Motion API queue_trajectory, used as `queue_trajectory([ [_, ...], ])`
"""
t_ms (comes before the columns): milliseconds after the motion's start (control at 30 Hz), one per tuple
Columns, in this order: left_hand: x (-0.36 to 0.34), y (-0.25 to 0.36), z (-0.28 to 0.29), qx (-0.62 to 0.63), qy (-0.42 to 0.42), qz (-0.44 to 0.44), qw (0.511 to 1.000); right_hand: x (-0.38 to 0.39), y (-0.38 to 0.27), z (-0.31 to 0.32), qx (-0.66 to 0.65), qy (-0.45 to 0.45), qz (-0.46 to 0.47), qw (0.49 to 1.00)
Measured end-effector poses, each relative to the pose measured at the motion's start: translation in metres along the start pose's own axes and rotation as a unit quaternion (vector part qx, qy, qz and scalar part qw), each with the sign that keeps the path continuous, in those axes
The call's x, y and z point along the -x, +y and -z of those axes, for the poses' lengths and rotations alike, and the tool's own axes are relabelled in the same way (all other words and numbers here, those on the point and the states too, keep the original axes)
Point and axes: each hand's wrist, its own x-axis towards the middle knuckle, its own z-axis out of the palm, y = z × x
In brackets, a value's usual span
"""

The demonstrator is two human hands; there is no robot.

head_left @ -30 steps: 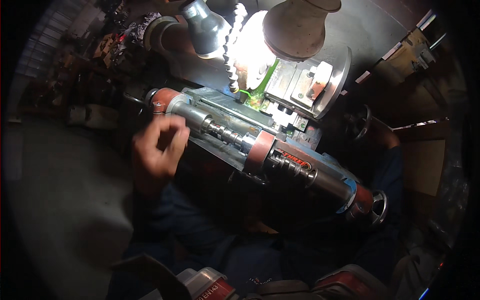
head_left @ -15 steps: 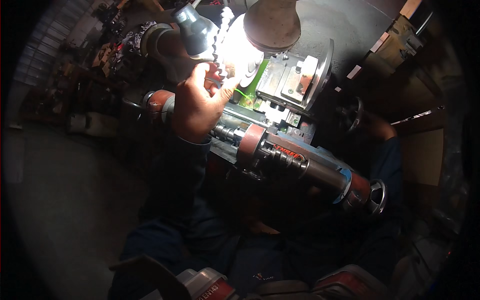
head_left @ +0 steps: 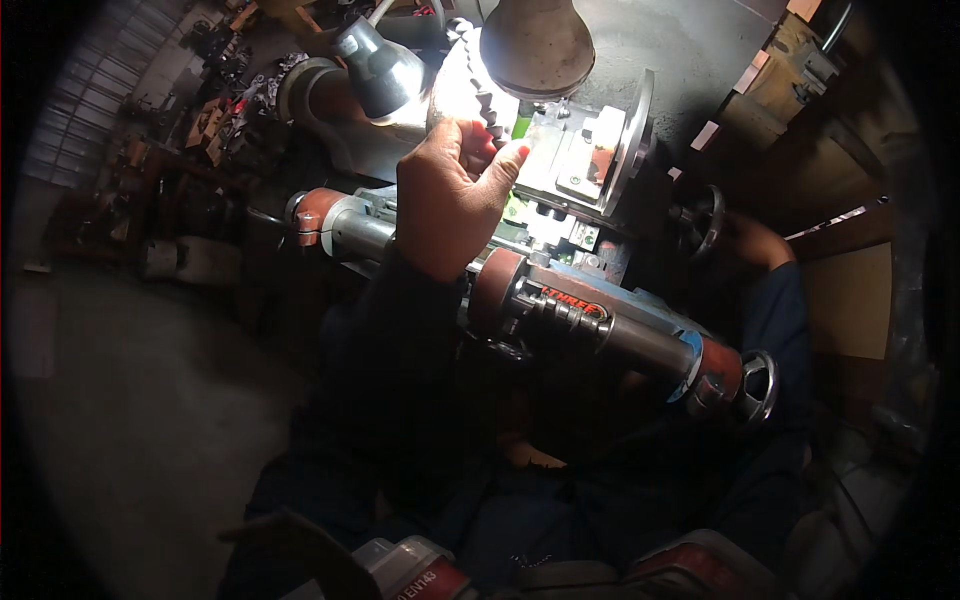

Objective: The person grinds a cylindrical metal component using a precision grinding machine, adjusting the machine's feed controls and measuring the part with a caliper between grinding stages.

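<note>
My left hand (head_left: pixel 452 195) is raised into the bright lamp light, its thumb and fingers closed around the lower end of a grey segmented hose (head_left: pixel 487 103). Right beside its fingertips is the machine's lit metal head (head_left: pixel 545 150), with a large disc (head_left: pixel 632 140) on its right side. Farther right, my right hand (head_left: pixel 762 245) is at the rim of a dark handwheel (head_left: pixel 710 222); its fingers are curled there, partly lost in shadow. Below my left hand, a red collar (head_left: pixel 497 290) surrounds a shaft with several ridges (head_left: pixel 570 310).
A lamp (head_left: pixel 380 75) and a larger worn shade (head_left: pixel 537 50) hang over the work. A second handwheel (head_left: pixel 760 385) stands at the cylinder's right end. A red clamp (head_left: pixel 318 215) holds the bar on the left. Cardboard (head_left: pixel 850 300) leans at the right.
My left hand has moved right, and the hose's lower end has swung right with it. The bar behind its former place now shows. My right hand stays by the handwheel.
</note>
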Motion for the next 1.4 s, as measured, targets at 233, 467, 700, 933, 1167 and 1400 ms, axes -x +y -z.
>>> queue_trajectory([
  [233,0.001,-0.006,-0.006,0.038,0.013,0.042,0.998,-0.005,-0.014,-0.002,0.012,-0.002,-0.004,1.000],
  [467,0.000,0.001,0.000,0.022,0.004,0.044,0.999,-0.005,-0.012,-0.002,0.011,-0.002,-0.009,1.000],
  [700,0.000,0.009,0.008,0.054,-0.012,0.067,0.996,-0.007,-0.002,-0.004,0.018,0.001,-0.004,1.000],
  [933,-0.002,0.007,0.011,0.015,-0.029,0.051,0.998,-0.008,0.000,-0.006,-0.009,0.004,0.003,1.000],
  [1167,-0.004,0.006,0.010,0.032,-0.028,0.068,0.997,-0.008,-0.015,-0.005,0.003,0.004,0.005,1.000],
  [1400,-0.007,0.021,0.005,0.222,-0.054,0.105,0.968,-0.011,0.002,-0.008,0.010,0.027,0.033,0.999],
])
